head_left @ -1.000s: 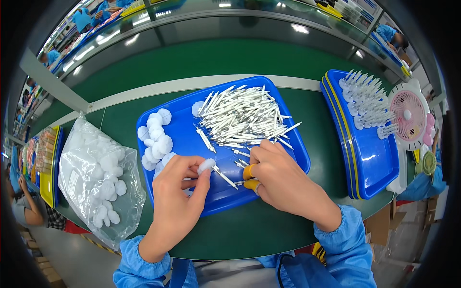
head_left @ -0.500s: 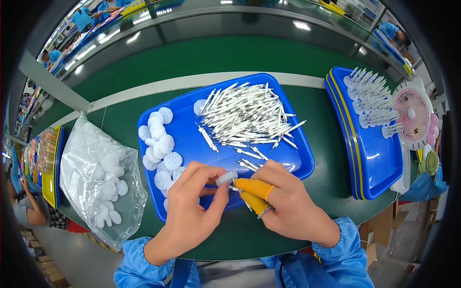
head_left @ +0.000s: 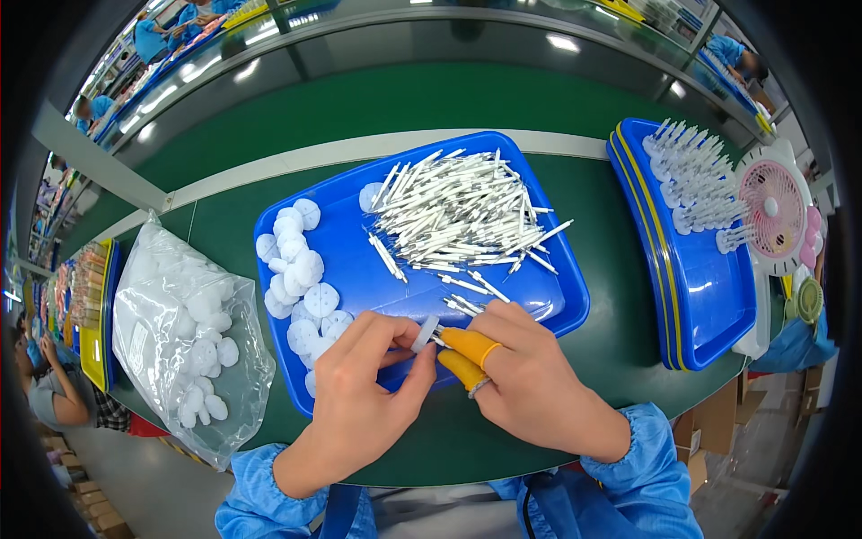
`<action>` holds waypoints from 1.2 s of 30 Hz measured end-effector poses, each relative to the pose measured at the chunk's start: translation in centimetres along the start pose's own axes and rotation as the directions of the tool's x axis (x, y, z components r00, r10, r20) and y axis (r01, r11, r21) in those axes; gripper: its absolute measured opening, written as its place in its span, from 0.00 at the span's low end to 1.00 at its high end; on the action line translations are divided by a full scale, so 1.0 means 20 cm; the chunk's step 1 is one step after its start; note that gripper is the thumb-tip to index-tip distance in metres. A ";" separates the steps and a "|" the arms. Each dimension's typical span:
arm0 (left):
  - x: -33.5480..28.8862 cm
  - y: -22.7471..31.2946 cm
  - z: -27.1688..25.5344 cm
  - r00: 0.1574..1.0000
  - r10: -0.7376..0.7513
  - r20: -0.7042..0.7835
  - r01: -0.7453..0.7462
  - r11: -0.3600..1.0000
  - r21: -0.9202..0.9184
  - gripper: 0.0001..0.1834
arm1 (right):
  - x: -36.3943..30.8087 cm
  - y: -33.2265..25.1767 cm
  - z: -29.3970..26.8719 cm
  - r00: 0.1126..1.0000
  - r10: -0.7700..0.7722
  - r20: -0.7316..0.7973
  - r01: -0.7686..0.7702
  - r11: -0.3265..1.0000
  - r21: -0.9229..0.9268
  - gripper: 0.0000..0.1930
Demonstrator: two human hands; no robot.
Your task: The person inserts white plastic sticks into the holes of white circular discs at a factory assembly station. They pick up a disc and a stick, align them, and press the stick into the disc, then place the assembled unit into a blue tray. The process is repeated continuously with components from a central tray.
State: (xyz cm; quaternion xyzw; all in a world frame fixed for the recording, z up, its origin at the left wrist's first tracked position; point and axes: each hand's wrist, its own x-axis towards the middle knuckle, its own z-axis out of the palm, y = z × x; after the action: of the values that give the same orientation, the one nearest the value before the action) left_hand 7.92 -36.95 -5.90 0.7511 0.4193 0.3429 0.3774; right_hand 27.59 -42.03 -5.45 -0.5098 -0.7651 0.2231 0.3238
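Over the near edge of a blue tray (head_left: 355, 274), my left hand (head_left: 364, 386) pinches a translucent white disc (head_left: 426, 333) between thumb and forefinger, its edge turned up. My right hand (head_left: 525, 382), with yellow finger cots on thumb and forefinger, is closed on a thin white stick (head_left: 438, 336). Its metal end meets the disc's face; whether it has gone in, I cannot tell. Most of the stick is hidden by the fingers. A heap of white sticks with metal ends (head_left: 458, 211) fills the tray's far right. Loose white discs (head_left: 301, 260) lie along its left side.
On the left lies a clear plastic bag (head_left: 153, 314) of white discs, beside a yellow bin (head_left: 92, 355). Stacked blue trays (head_left: 709, 314) on the right hold upright stick-and-disc pieces (head_left: 696, 175). A pink fan (head_left: 772, 207) stands next to them. Co-workers sit farther off.
The disc has tilted from nearly flat to more upright in my left fingers. My right fingertips have shifted slightly, bringing the stick's metal end against the disc's face.
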 end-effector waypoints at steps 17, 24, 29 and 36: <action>-0.02 -0.02 0.01 1.000 0.007 -0.031 -0.004 0.996 0.094 0.10 | 0.04 0.01 -0.07 0.970 0.195 -0.147 -0.198 0.980 -0.005 0.11; 0.02 0.02 -0.02 0.995 -0.102 -0.013 0.102 0.995 0.008 0.06 | 0.00 0.16 -0.15 0.984 0.174 -0.042 -0.178 0.927 -0.331 0.11; 0.02 0.03 -0.03 0.974 -0.218 0.055 0.223 0.970 -0.100 0.05 | -0.01 0.13 -0.17 0.981 0.190 -0.030 -0.189 0.919 -0.347 0.12; 0.01 0.02 -0.04 0.963 -0.219 0.156 0.246 0.952 -0.184 0.08 | -0.01 -0.02 -0.18 0.975 0.212 0.068 -0.216 0.976 0.043 0.22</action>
State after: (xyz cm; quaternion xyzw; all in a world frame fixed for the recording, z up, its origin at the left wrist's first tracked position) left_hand 7.44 -36.56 -5.15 0.6755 0.4419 0.2854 0.5167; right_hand 29.99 -42.32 -2.89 -0.5737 -0.7099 0.2917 0.2861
